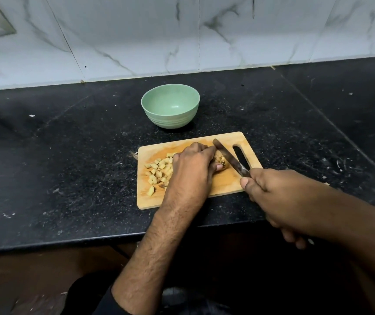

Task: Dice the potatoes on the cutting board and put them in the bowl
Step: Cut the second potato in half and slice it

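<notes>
On the cutting board (225, 183), the last chunk of potato (221, 162) sits right under the fingertips of the left hand (193, 167), which curls over it and pins it down, so that hand is grasping the piece. The knife (230, 159) lies just on the right side of the chunk, blade running diagonally from far-left down to near-right, and the right hand (270, 189) is clenched round the handle at the board's near-right edge. So the cut, as I read it, has to go in right beside those left fingertips, which looks tight. Most of the chunk is hidden by the hand, so I can't tell its long axis. About 20 diced pieces (159, 171) are piled on the left part of the board, touching the left hand's outer side. The green bowl (170, 105) sits on the desk (68, 155) just behind the board, with no potato in it that I can see.
</notes>
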The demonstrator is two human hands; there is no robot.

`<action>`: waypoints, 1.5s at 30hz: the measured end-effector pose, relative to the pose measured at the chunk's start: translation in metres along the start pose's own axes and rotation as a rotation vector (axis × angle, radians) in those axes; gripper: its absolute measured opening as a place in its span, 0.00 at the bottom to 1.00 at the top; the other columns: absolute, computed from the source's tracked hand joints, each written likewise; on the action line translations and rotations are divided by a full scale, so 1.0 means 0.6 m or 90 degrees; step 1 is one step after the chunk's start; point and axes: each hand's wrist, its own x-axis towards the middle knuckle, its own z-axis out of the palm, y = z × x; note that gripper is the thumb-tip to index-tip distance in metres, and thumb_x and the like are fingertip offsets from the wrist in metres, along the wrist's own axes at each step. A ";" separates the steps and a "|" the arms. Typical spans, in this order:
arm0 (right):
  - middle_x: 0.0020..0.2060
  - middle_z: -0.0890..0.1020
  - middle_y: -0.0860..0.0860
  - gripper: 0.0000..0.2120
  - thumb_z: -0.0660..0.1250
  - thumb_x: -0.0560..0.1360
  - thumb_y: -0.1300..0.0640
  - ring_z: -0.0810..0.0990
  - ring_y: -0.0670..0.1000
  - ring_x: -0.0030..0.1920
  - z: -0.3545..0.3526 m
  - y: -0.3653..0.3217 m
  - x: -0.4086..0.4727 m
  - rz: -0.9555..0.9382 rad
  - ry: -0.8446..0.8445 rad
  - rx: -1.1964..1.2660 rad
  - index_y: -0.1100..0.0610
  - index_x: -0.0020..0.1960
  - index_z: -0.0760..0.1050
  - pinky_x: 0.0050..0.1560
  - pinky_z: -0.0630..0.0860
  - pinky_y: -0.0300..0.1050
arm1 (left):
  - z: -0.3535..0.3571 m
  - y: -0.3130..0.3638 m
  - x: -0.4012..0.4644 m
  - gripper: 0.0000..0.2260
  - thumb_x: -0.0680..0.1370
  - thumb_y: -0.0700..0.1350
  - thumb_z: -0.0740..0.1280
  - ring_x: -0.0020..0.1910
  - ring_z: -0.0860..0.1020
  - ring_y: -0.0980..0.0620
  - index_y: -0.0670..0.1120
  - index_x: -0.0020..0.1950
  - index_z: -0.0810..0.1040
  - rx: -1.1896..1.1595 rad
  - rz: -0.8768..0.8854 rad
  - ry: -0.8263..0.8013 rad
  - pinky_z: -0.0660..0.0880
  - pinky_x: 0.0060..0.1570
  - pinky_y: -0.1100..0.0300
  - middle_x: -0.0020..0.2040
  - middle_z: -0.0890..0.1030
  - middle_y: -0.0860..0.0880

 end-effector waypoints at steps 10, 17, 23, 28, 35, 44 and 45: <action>0.39 0.78 0.58 0.18 0.49 0.85 0.43 0.82 0.56 0.30 0.032 -0.030 0.088 0.027 0.095 -0.128 0.52 0.65 0.67 0.32 0.84 0.54 | 0.005 -0.004 0.006 0.19 0.82 0.51 0.65 0.65 0.72 0.49 0.49 0.72 0.74 0.061 0.005 -0.003 0.63 0.62 0.52 0.64 0.76 0.49; 0.37 0.78 0.52 0.13 0.49 0.85 0.44 0.76 0.45 0.19 0.051 0.036 0.018 -0.034 0.050 -0.149 0.51 0.58 0.66 0.20 0.74 0.38 | 0.011 -0.007 -0.012 0.19 0.83 0.53 0.61 0.66 0.71 0.51 0.51 0.73 0.71 0.058 -0.015 0.044 0.60 0.66 0.52 0.67 0.76 0.52; 0.34 0.76 0.50 0.14 0.47 0.84 0.43 0.71 0.44 0.21 0.074 0.065 -0.044 -0.044 0.081 -0.159 0.47 0.44 0.61 0.20 0.66 0.34 | 0.008 -0.010 -0.024 0.15 0.81 0.52 0.63 0.65 0.72 0.53 0.50 0.67 0.71 0.047 0.029 0.046 0.56 0.68 0.51 0.65 0.76 0.53; 0.34 0.76 0.51 0.15 0.47 0.84 0.42 0.71 0.43 0.24 0.085 0.062 -0.029 -0.047 0.133 -0.118 0.48 0.44 0.63 0.23 0.64 0.35 | 0.001 -0.011 -0.028 0.14 0.79 0.53 0.66 0.60 0.74 0.56 0.51 0.62 0.71 0.003 0.046 0.036 0.58 0.67 0.51 0.59 0.77 0.56; 0.38 0.76 0.50 0.15 0.48 0.84 0.41 0.71 0.46 0.30 0.083 0.048 0.024 -0.040 0.169 -0.097 0.50 0.50 0.67 0.30 0.73 0.43 | -0.015 -0.004 -0.036 0.17 0.73 0.54 0.72 0.55 0.76 0.59 0.53 0.61 0.79 -0.026 0.028 0.059 0.64 0.62 0.53 0.58 0.79 0.59; 0.29 0.78 0.50 0.17 0.49 0.83 0.40 0.81 0.48 0.24 0.079 0.054 0.017 -0.060 0.196 -0.045 0.49 0.43 0.66 0.20 0.71 0.35 | -0.033 -0.014 -0.039 0.14 0.70 0.57 0.72 0.49 0.78 0.59 0.55 0.52 0.78 -0.065 0.006 0.030 0.71 0.64 0.49 0.49 0.81 0.60; 0.29 0.78 0.49 0.17 0.49 0.83 0.40 0.80 0.48 0.23 0.080 0.055 0.015 -0.064 0.203 -0.039 0.49 0.43 0.66 0.20 0.71 0.35 | -0.037 -0.018 -0.038 0.14 0.69 0.57 0.73 0.48 0.78 0.59 0.55 0.51 0.77 -0.070 0.000 0.021 0.71 0.63 0.48 0.47 0.81 0.59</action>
